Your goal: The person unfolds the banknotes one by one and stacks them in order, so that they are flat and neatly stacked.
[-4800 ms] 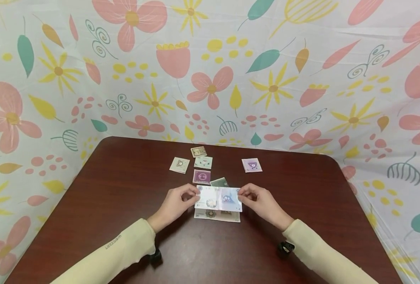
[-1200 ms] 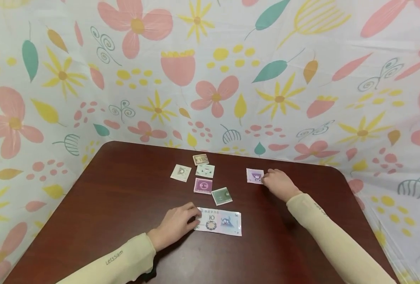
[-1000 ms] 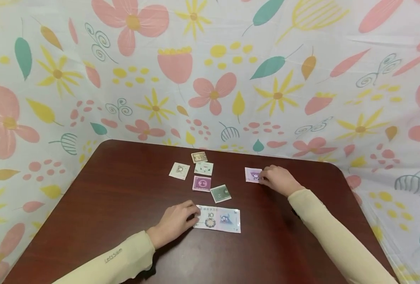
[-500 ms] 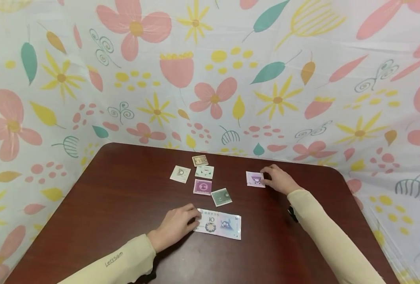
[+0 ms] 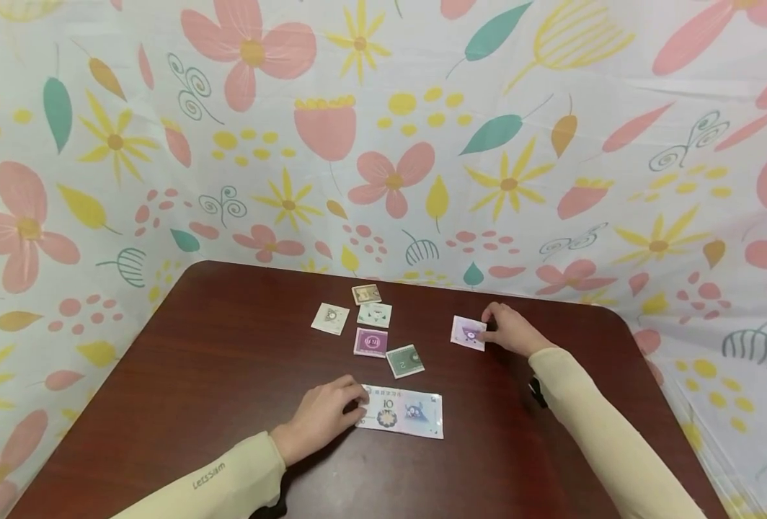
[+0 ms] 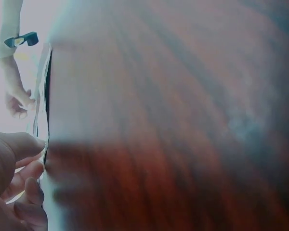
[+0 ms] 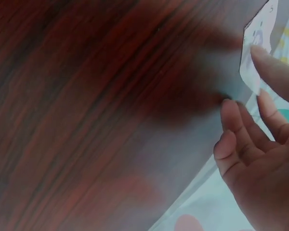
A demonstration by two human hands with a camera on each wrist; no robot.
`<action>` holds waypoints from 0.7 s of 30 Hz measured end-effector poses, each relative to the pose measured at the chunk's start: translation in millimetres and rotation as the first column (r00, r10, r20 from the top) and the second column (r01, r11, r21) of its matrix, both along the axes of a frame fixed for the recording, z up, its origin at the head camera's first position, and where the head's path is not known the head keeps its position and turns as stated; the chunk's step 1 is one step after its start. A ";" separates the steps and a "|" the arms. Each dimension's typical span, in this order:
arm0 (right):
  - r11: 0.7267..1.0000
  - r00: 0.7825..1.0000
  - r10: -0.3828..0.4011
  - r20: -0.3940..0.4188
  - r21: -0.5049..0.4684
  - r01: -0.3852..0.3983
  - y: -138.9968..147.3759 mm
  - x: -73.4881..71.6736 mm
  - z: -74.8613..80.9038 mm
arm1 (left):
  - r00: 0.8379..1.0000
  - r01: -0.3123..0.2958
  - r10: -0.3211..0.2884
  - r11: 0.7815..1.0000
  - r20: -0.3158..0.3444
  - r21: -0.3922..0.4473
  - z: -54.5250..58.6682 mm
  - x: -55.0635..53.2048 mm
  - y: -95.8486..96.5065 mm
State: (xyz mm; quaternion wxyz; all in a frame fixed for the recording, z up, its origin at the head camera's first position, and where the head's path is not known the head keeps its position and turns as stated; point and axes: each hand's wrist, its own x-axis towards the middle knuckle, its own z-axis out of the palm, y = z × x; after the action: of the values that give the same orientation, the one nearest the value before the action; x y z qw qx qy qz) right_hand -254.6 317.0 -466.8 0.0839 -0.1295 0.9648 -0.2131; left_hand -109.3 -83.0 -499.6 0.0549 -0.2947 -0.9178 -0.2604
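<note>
A blue-and-pink play banknote (image 5: 416, 418) marked 10 lies unfolded near the middle of the table in the head view. My left hand (image 5: 327, 414) pinches its left end between thumb and fingers; the left wrist view shows the note's edge (image 6: 47, 91) almost side-on. Farther back and right, my right hand (image 5: 513, 329) holds a folded purple banknote (image 5: 466, 331) by its right edge. In the right wrist view, the thumb (image 7: 274, 72) presses on the face of this purple note (image 7: 256, 38) and the index finger is behind it.
Several folded notes lie beyond the 10 note: a green one (image 5: 406, 361), a magenta one (image 5: 370, 342), a pale green one (image 5: 375, 315), a brown one (image 5: 366, 294) and a cream one (image 5: 330, 318). A floral cloth (image 5: 383, 144) hangs behind the dark wooden table (image 5: 215, 346).
Earlier both hands held the 10 note above another note marked 20. The right hand then let go and moved to the purple note, which has since shifted slightly toward me.
</note>
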 end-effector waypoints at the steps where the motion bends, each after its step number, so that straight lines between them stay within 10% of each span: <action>1: 1.000 1.000 0.001 -0.003 -0.008 -0.001 -0.4 0.3 -0.4 | 1.000 -0.001 0.001 1.000 -0.002 0.002 -0.1 0.3 0.1; 21: 0.988 0.991 -0.046 -0.126 -0.152 0.027 -3.6 26.8 9.8 | 0.999 -0.044 0.044 0.999 0.022 0.017 1.4 4.7 4.1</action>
State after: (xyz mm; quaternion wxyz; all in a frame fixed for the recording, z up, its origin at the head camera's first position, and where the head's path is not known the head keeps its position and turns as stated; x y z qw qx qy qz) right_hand -227.8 313.3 -456.9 0.0076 -0.1314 0.9516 -0.2776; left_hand -104.6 -78.9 -498.2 0.0531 -0.2712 -0.9223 -0.2702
